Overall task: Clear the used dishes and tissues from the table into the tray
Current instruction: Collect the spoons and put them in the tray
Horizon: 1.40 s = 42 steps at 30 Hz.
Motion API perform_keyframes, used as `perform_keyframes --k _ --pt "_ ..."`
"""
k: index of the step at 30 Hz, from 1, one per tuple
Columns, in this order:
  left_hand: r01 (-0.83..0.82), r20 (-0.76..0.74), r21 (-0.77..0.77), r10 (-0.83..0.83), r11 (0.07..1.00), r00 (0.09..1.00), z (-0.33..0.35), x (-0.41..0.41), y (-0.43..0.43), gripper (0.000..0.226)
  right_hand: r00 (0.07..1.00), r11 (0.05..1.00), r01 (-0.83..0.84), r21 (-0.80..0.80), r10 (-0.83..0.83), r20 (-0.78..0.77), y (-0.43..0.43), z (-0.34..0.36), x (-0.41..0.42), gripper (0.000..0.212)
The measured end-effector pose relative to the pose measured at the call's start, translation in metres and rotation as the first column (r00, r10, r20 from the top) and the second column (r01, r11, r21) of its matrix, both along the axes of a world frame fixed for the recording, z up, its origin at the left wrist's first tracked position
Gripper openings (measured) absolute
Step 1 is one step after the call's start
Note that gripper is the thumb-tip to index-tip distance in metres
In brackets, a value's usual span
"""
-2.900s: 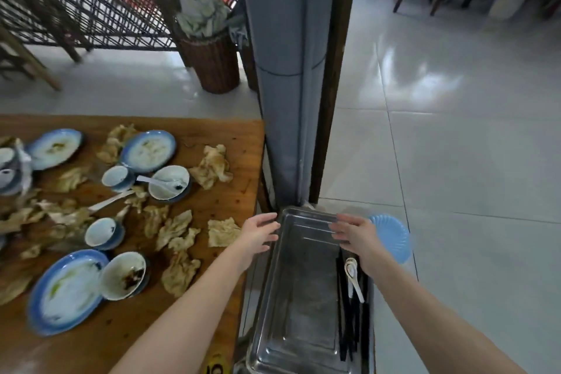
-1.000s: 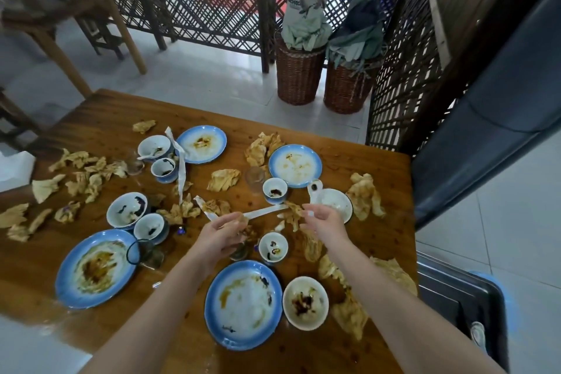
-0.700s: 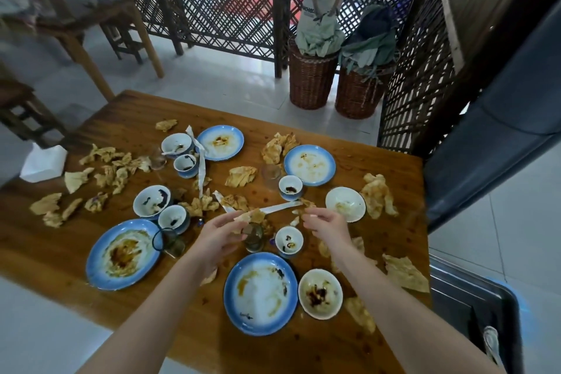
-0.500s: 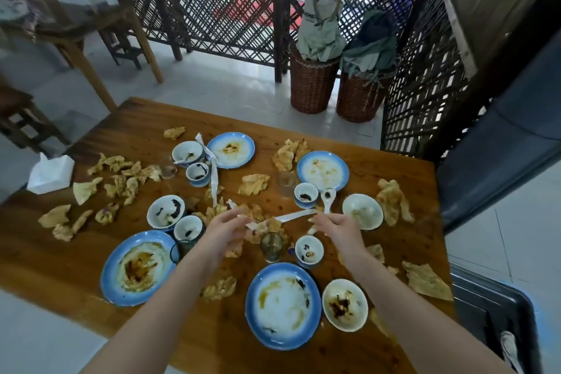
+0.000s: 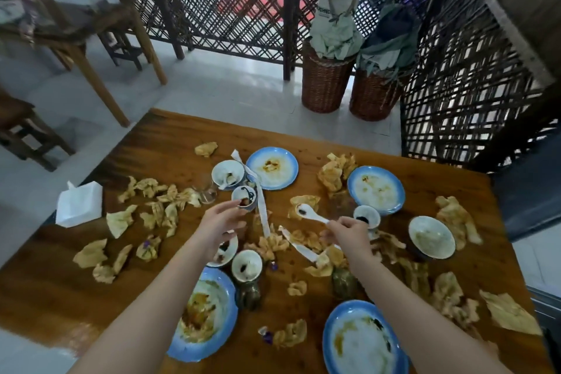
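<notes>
Mid-gathering: right hand (image 5: 349, 232) pinched the porcelain spoon (image 5: 311, 213); left hand (image 5: 220, 223) gripped the sauce cup (image 5: 244, 198) at its one o'clock. Both likely needed lifting next.

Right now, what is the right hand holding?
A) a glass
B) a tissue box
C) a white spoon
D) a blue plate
C: the right hand pinches the handle end of a white spoon, whose dirty bowl sticks out past the fingers.
</notes>
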<state>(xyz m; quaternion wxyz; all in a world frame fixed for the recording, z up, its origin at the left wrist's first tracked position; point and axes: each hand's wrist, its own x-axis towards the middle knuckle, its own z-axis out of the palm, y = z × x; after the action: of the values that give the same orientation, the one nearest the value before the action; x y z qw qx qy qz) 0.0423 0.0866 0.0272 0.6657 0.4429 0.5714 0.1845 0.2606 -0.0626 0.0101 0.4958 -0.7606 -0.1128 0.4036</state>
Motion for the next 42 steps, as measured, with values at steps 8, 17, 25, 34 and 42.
perform_keyframes --k 8,17,25,34,42 --pt "-0.055 -0.026 -0.027 0.054 0.998 0.998 -0.03 -0.021 0.057 0.022 0.996 0.997 0.062 0.037 -0.059 -0.067 0.049 -0.013 -0.02 0.022" --pt "-0.13 -0.114 -0.128 0.116 0.983 0.987 -0.054 -0.002 0.094 0.02 0.904 0.995 0.076 0.059 -0.044 -0.426 0.072 -0.02 -0.021 0.035" --pt "-0.159 -0.102 -0.096 0.149 0.983 0.984 -0.07 0.024 0.112 0.033 0.838 0.979 0.149 0.137 -0.051 -0.543 0.072 -0.024 -0.016 0.022" --pt "-0.197 -0.074 -0.073 0.192 0.978 0.979 -0.068 0.036 0.11 0.033 0.843 0.977 0.139 0.159 -0.033 -0.536 0.055 -0.016 -0.011 0.022" --pt "-0.204 -0.017 -0.084 0.203 0.975 0.979 -0.053 0.043 0.09 0.037 0.877 0.975 0.097 0.202 0.013 -0.48 0.022 -0.008 -0.012 0.013"
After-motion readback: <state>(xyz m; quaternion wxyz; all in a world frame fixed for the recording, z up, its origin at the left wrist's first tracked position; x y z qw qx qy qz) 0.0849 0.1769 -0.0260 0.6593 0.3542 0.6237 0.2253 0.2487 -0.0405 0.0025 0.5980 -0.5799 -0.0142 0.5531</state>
